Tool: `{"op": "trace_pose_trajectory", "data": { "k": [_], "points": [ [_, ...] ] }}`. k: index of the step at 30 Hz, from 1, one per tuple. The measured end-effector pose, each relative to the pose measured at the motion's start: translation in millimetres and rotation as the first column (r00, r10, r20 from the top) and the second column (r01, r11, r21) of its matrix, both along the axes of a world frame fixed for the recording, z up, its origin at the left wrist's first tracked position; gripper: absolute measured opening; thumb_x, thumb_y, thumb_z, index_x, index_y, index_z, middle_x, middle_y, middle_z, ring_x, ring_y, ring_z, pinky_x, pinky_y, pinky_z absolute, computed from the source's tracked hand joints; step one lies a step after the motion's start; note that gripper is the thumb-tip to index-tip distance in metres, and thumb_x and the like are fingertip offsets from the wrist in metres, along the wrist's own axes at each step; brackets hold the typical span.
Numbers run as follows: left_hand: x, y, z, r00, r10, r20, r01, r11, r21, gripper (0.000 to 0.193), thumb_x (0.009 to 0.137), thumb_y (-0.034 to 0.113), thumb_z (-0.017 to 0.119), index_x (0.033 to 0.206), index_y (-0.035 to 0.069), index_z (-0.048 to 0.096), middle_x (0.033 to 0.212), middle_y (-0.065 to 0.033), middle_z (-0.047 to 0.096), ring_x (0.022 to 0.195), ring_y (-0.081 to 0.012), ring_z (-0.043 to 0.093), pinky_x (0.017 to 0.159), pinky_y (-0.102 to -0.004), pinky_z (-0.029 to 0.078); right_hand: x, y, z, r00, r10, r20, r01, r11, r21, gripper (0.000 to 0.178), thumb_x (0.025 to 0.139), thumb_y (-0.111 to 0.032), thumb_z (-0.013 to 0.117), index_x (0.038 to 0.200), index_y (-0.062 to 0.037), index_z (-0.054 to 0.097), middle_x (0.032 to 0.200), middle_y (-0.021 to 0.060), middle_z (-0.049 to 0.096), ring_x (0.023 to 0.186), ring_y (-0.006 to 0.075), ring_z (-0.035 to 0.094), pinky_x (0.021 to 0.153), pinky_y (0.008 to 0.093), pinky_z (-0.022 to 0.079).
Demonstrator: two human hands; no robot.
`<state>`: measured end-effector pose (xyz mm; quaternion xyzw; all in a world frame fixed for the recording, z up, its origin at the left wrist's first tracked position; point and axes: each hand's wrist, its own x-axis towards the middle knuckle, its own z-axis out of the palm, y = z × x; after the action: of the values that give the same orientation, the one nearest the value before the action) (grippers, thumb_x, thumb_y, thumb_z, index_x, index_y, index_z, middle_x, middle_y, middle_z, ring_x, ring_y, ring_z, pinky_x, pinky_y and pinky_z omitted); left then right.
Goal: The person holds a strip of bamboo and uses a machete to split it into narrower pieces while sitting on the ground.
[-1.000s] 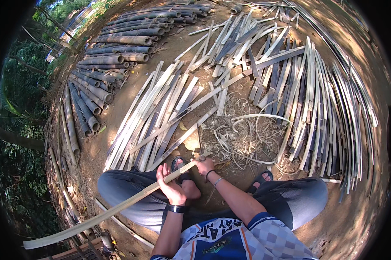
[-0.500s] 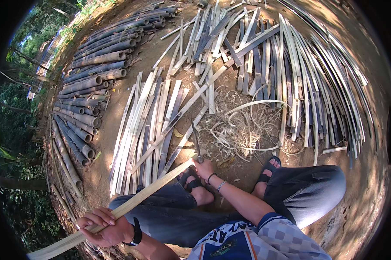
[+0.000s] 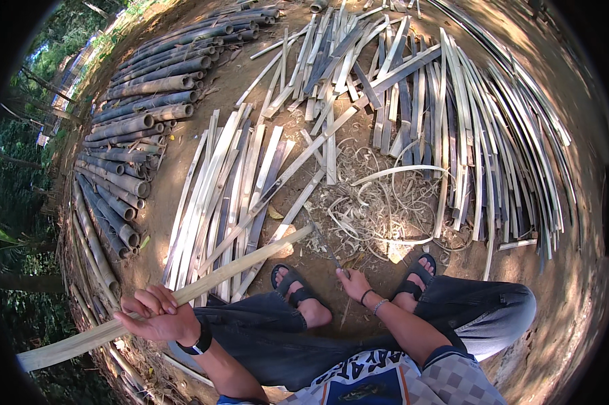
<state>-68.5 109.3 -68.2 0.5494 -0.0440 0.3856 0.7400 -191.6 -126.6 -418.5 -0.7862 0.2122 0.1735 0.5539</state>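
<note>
A long pale bamboo strip [image 3: 244, 266] lies slantwise across my left side, its far end raised over the ground in front of me. My left hand [image 3: 157, 316] is closed round it, a dark band on that wrist. To the right, between my feet, my right hand [image 3: 353, 283] grips a knife [image 3: 328, 247]. Its thin dark blade points forward and left, passing close to the strip's far end; whether they touch I cannot tell. My fingers hide most of the knife's handle.
Split bamboo strips [image 3: 206, 196] lie just ahead on the left, with more strips [image 3: 480, 142] fanned out at the right. Curled shavings [image 3: 379, 202] cover the ground between. Whole bamboo poles [image 3: 142, 104] are stacked at the far left. My sandalled feet [image 3: 298, 290] flank the knife.
My right hand and the knife have moved right and nearer to me, away from the strip's far end. That end now reaches farther forward and right; my left hand has shifted slightly.
</note>
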Motion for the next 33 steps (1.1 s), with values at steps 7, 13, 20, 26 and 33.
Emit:
{"op": "trace_pose_trajectory", "data": {
  "k": [7, 13, 20, 26, 33],
  "points": [
    [30, -6, 4, 0.999, -0.034, -0.008, 0.034, 0.999, 0.013, 0.047, 0.101, 0.044, 0.030, 0.064, 0.016, 0.025, 0.045, 0.0023, 0.022, 0.034, -0.0072, 0.020, 0.031, -0.0193, 0.021, 1, 7, -34, 0.995, -0.068, -0.071, 0.077, 0.988, 0.137, 0.052, 0.094, -0.049, 0.048, 0.074, -0.0016, 0.056, 0.055, 0.0044, 0.053, 0.047, 0.0149, 0.053, 0.047, 0.0322, 0.043],
    [55, -21, 13, 0.999, -0.038, -0.022, 0.038, 0.999, 0.003, 0.045, 0.101, 0.040, 0.035, 0.065, 0.015, 0.025, 0.046, 0.0011, 0.023, 0.036, -0.0073, 0.018, 0.032, -0.0213, 0.019, 4, 12, -25, 0.971, -0.126, -0.205, 0.184, 0.938, 0.294, 0.052, 0.094, -0.049, 0.048, 0.071, -0.0032, 0.056, 0.053, 0.0034, 0.051, 0.043, 0.0134, 0.051, 0.042, 0.0298, 0.040],
    [70, -19, 14, 0.998, -0.033, -0.053, 0.034, 0.999, 0.013, 0.045, 0.101, 0.039, 0.036, 0.065, 0.015, 0.025, 0.048, 0.0022, 0.020, 0.039, -0.0082, 0.018, 0.035, -0.0236, 0.018, 37, 2, 23, 0.968, -0.219, -0.123, 0.251, 0.829, 0.500, 0.048, 0.099, -0.047, 0.038, 0.079, -0.0044, 0.048, 0.052, 0.0003, 0.041, 0.037, 0.0095, 0.039, 0.035, 0.0252, 0.033],
    [70, -25, 18, 0.998, -0.014, -0.064, 0.015, 1.000, 0.014, 0.046, 0.101, 0.040, 0.036, 0.064, 0.016, 0.024, 0.048, 0.0022, 0.019, 0.039, -0.0080, 0.017, 0.035, -0.0237, 0.018, 28, 9, 33, 0.952, -0.284, -0.117, 0.300, 0.778, 0.551, 0.050, 0.099, -0.049, 0.035, 0.079, -0.0040, 0.048, 0.053, 0.0011, 0.041, 0.037, 0.0094, 0.038, 0.035, 0.0244, 0.033],
    [64, -42, 20, 0.998, 0.034, -0.050, -0.031, 0.998, 0.052, 0.046, 0.101, 0.039, 0.039, 0.064, 0.015, 0.023, 0.048, 0.0027, 0.018, 0.037, -0.0063, 0.014, 0.033, -0.0230, 0.017, 26, 3, 28, 0.963, -0.166, -0.213, 0.257, 0.810, 0.528, 0.051, 0.099, -0.048, 0.036, 0.077, -0.0041, 0.048, 0.051, 0.0007, 0.041, 0.036, 0.0107, 0.037, 0.035, 0.0252, 0.032]
  ]
}}
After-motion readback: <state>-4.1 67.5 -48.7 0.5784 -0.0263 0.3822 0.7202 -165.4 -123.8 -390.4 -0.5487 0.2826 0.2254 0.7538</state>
